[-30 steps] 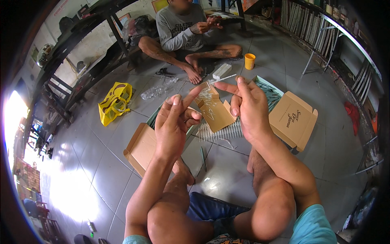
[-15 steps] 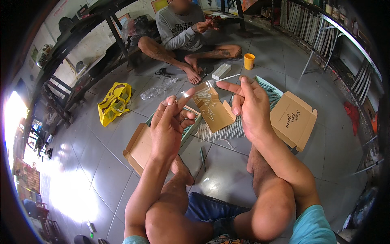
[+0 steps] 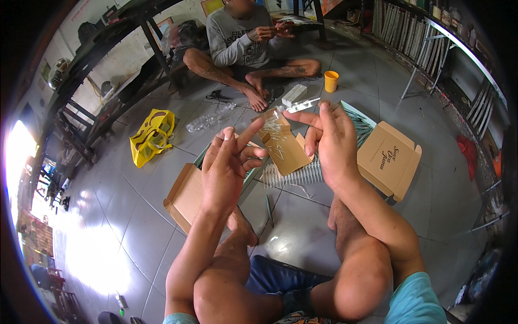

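My left hand [image 3: 224,167] is raised over the open boxes, index finger stretched out, thumb apart and lower fingers loosely curled. Facing it, my right hand [image 3: 337,140] has its index finger pointing left and its thumb up. I see nothing held in either hand; a thin clear thread there would be too fine to make out. Past the right fingertips shows a white strip [image 3: 308,103]; whether it touches them I cannot tell. Between and beyond the hands lies a small open cardboard box [image 3: 288,156] with thin whitish pieces. Below it is a row of thin pale sticks [image 3: 294,178].
Open cardboard boxes with dark green sticks lie left [image 3: 186,197] and right [image 3: 391,159]. One green stick [image 3: 269,210] is on the tiles. Farther off are a yellow bag [image 3: 152,137], clear plastic [image 3: 210,117], a white box [image 3: 294,94], an orange cup [image 3: 331,82] and a seated person [image 3: 240,40].
My left index finger has shifted slightly right, and my right hand a little left. More of the white strip shows. The seated person's hands have moved.
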Demonstrator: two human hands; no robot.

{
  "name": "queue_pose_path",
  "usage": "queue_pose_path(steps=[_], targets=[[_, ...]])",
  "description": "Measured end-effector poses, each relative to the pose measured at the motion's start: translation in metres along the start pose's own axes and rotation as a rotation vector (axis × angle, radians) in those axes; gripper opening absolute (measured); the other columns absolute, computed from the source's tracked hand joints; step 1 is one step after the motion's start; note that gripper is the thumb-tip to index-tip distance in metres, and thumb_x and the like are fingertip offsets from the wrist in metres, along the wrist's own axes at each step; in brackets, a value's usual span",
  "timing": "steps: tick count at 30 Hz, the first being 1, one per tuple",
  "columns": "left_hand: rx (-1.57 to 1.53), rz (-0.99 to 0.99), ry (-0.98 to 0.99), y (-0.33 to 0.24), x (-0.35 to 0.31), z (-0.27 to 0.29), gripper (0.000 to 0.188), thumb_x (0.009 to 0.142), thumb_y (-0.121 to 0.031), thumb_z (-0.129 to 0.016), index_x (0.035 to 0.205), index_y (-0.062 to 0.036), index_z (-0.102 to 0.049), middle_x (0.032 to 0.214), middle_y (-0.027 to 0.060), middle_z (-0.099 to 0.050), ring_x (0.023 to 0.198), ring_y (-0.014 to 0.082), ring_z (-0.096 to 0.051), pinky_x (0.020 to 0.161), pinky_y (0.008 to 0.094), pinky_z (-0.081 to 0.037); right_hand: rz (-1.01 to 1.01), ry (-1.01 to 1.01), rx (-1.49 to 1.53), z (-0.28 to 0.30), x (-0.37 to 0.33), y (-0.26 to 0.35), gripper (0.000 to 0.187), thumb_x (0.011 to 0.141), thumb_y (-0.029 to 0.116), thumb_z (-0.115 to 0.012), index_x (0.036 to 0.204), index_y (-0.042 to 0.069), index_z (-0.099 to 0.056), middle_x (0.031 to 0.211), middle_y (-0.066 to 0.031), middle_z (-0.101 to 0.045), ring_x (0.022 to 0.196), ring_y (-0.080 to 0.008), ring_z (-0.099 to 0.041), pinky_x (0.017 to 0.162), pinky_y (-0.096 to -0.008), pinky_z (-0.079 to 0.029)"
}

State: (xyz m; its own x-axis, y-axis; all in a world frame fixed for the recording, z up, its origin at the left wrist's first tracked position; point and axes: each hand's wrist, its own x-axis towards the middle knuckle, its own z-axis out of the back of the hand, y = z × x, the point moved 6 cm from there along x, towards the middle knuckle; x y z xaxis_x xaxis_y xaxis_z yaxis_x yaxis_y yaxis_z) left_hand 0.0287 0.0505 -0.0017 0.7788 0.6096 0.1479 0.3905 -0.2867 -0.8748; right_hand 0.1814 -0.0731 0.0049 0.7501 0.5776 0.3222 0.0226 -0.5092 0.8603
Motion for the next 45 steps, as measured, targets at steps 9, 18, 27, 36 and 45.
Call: queue_pose_path(steps=[9,18,27,36,45], targets=[[-0.01,-0.002,0.162,0.004,0.001,-0.014,0.022,0.109,-0.031,-0.03,0.11,-0.0097,-0.035,0.141,0.0284,-0.048,0.095,0.0274,-0.069,0.079,0.0347,-0.058,-0.003,0.021,-0.039,-0.011,-0.005,-0.004,0.034,0.108,0.031,-0.033,0.114,-0.001,-0.039,0.1,-0.0218,-0.071,0.042,-0.0132,-0.054,0.041,-0.0233,-0.044],[0.031,-0.005,0.148,0.005,0.001,-0.015,0.025,0.108,-0.034,-0.032,0.112,-0.0086,-0.034,0.143,0.0272,-0.046,0.095,0.0269,-0.069,0.077,0.0332,-0.059,0.024,0.064,-0.067,-0.015,-0.006,-0.006,0.031,0.108,0.03,-0.032,0.114,0.0,-0.038,0.102,-0.0213,-0.071,0.043,-0.0127,-0.055,0.042,-0.0217,-0.045],[0.033,0.013,0.163,0.009,0.002,-0.012,0.028,0.108,-0.034,-0.031,0.115,-0.0064,-0.033,0.146,0.0255,-0.044,0.092,0.0267,-0.069,0.078,0.0335,-0.059,0.023,0.071,-0.086,-0.017,-0.008,-0.007,0.031,0.108,0.03,-0.031,0.114,0.0,-0.038,0.102,-0.0189,-0.072,0.043,-0.0118,-0.055,0.043,-0.021,-0.045],[-0.115,0.041,0.215,0.012,0.002,-0.012,0.045,0.105,-0.038,-0.038,0.131,-0.0018,-0.033,0.147,0.0225,-0.045,0.091,0.027,-0.069,0.079,0.0352,-0.057,0.009,0.075,-0.099,-0.016,-0.008,-0.005,0.031,0.108,0.03,-0.031,0.114,0.0,-0.037,0.101,-0.0187,-0.072,0.044,-0.0118,-0.057,0.043,-0.0202,-0.044],[0.26,-0.041,-0.012,0.012,0.002,-0.021,0.055,0.092,-0.023,-0.071,0.131,0.0093,-0.049,0.128,0.0127,-0.063,0.075,0.0123,-0.067,0.073,0.0272,-0.056,-0.011,0.076,-0.126,-0.015,-0.009,-0.008,0.031,0.108,0.029,-0.033,0.115,-0.001,-0.038,0.102,-0.0197,-0.072,0.044,-0.0113,-0.057,0.043,-0.0206,-0.044]])
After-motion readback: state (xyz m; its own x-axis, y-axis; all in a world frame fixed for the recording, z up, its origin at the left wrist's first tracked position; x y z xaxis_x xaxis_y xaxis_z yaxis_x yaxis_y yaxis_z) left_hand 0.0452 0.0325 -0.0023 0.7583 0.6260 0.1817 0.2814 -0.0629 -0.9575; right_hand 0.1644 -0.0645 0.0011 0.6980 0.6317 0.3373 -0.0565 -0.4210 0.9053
